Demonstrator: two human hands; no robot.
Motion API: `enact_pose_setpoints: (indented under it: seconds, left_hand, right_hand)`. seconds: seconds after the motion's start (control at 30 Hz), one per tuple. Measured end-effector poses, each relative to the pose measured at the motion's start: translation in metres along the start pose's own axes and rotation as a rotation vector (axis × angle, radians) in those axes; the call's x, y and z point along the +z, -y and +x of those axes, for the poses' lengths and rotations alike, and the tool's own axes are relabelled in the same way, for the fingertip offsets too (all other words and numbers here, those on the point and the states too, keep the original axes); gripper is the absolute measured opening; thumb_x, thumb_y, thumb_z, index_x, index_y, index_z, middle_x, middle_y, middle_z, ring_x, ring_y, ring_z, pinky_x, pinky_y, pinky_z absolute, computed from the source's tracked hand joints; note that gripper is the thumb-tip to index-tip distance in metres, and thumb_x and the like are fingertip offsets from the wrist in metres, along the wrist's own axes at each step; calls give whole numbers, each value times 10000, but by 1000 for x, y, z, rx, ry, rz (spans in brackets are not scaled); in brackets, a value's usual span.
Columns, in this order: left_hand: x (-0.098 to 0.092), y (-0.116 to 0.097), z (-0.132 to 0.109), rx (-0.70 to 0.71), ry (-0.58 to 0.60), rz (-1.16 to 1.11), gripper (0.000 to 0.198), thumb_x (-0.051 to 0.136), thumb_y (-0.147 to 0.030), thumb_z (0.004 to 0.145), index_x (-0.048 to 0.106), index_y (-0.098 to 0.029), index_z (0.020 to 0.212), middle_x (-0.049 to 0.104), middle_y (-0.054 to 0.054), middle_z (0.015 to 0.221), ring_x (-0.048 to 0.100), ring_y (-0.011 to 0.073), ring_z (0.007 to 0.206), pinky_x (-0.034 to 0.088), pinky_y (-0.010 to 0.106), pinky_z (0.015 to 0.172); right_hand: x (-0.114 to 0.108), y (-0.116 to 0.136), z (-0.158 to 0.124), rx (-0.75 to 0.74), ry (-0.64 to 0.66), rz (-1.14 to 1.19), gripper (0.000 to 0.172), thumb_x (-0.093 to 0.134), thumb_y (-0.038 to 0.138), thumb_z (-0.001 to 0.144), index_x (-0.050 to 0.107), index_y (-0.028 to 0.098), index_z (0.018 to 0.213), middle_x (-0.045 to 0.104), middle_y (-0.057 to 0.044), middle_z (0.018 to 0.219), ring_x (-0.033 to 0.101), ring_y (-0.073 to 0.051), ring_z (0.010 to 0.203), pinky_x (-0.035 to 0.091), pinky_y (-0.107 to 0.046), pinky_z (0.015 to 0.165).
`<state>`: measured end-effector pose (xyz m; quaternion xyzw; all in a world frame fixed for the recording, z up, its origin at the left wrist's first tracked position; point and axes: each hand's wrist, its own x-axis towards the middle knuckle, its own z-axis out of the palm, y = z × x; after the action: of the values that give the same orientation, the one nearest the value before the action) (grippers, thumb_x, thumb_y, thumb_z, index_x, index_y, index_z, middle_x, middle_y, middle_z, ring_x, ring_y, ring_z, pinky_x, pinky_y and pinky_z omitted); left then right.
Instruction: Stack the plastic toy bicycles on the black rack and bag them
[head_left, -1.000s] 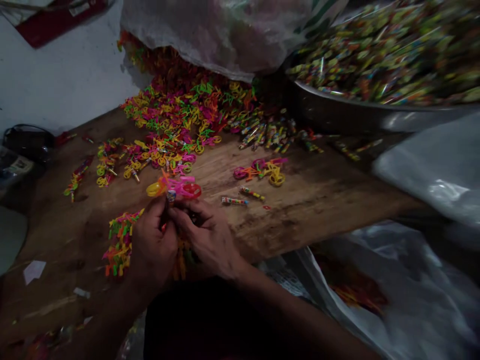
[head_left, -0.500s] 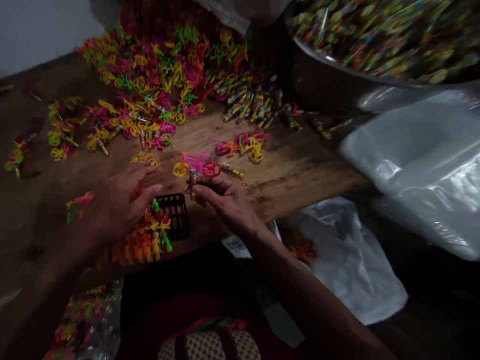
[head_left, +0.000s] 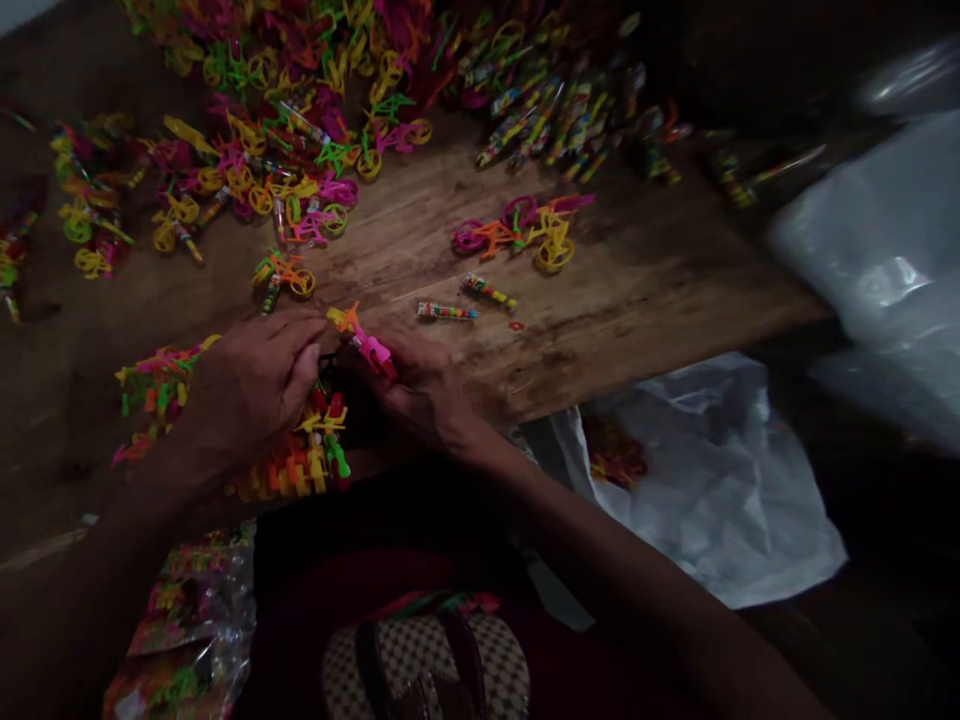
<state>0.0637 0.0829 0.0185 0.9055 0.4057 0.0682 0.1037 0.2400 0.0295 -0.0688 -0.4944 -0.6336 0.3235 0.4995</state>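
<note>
Pink with an orange tip, the bike (head_left: 367, 347) sits just above the row (head_left: 304, 470) of slotted toys, pinched in the right hand (head_left: 424, 395). Over the row's upper end the left hand (head_left: 251, 390) curls, fingertips at the bike's tip; whether they clasp it I cannot tell. A level bike and a steadied row should suit this best, clear of the sticks (head_left: 446, 312) beyond the row.
</note>
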Motion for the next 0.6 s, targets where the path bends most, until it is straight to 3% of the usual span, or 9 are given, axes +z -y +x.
enact_pose_setpoints:
  seconds: [0.13, 0.3, 0.47, 0.6]
  left_hand:
    - [2, 0, 0, -17, 14, 10, 464, 352, -359, 967, 723, -167, 1169, 755, 128, 1205, 705, 299, 1107, 549, 438, 978]
    - [1, -4, 0, -108, 11, -2, 464, 409, -343, 953, 671, -168, 1294, 752, 139, 1183, 712, 303, 1044, 548, 441, 950]
    - [-1, -9, 1, -126, 20, 25, 483, 425, -352, 967, 636, -167, 1360, 741, 127, 1233, 709, 308, 1076, 547, 434, 958]
    - [0, -8, 1, -142, 37, -7, 479, 423, -366, 988, 617, -194, 1391, 709, 111, 1319, 676, 302, 1184, 502, 443, 1059]
  right_hand:
    - [7, -4, 1, 34, 13, -2, 258, 556, 389, 1006, 686, 229, 851, 729, -26, 879, 639, -186, 847, 511, -314, 814]
    - [14, -8, -1, 24, 35, -78, 168, 585, 233, 975, 669, 237, 829, 714, -17, 866, 615, -187, 862, 504, -319, 854]
    - [16, -5, -3, 32, 121, -197, 146, 589, 151, 940, 687, 256, 962, 731, -24, 976, 606, -216, 995, 509, -352, 924]
    - [15, -4, -5, 57, 145, -239, 185, 542, 221, 988, 679, 231, 1111, 742, -43, 1079, 596, -202, 1018, 498, -354, 974]
